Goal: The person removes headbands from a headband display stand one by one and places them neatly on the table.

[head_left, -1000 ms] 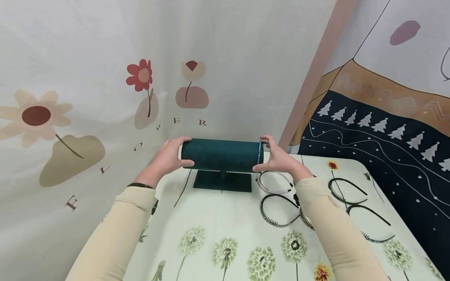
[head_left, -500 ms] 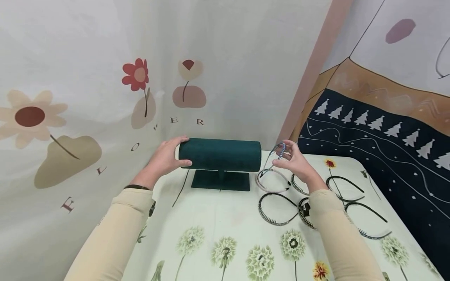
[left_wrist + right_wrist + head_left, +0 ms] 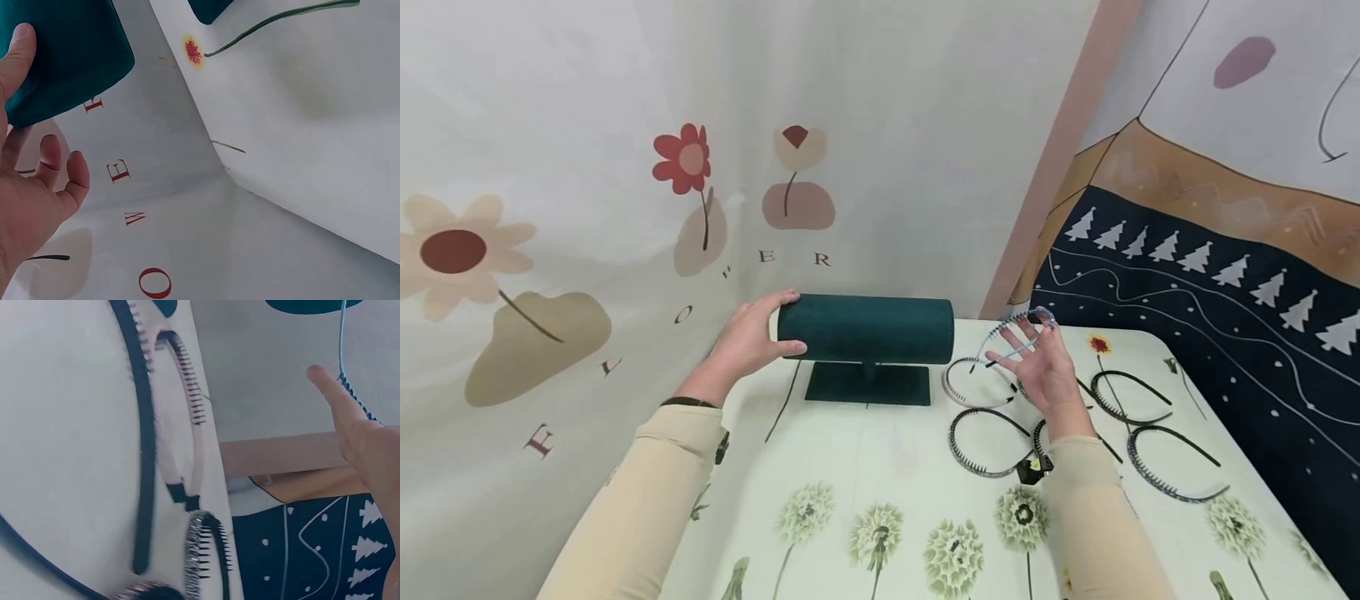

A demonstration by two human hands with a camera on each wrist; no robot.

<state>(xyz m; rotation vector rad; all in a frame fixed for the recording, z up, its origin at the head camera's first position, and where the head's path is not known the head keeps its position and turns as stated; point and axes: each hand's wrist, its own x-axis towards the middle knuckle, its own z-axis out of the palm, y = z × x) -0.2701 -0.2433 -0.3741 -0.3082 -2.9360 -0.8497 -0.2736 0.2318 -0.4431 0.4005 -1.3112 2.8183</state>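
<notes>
My left hand (image 3: 737, 346) grips the left end of a dark green cylindrical headband stand (image 3: 865, 329), thumb on the front and fingers over the top and behind. The cylinder stands level on a flat rectangular base. Right of it and apart from it, my right hand (image 3: 1051, 379) is turned palm up and pinches a blue toothed headband (image 3: 1011, 319) near its curve, its ends pointing left. The other fingers of that hand are spread. In the right wrist view part of the blue headband (image 3: 353, 394) shows past a digit; the pinch itself is hidden there.
On the flowered tablecloth (image 3: 850, 467), below and right of my right hand, lie several headbands: a pale pink one (image 3: 949, 388), a black one (image 3: 953, 442), one with a dark bow (image 3: 1033, 472), and others (image 3: 1157, 494) further right. Printed curtains (image 3: 887, 167) stand close behind.
The blue headband has come off the stand's right end. My right hand has carried it right and turned palm up. My left hand keeps its grip on the stand.
</notes>
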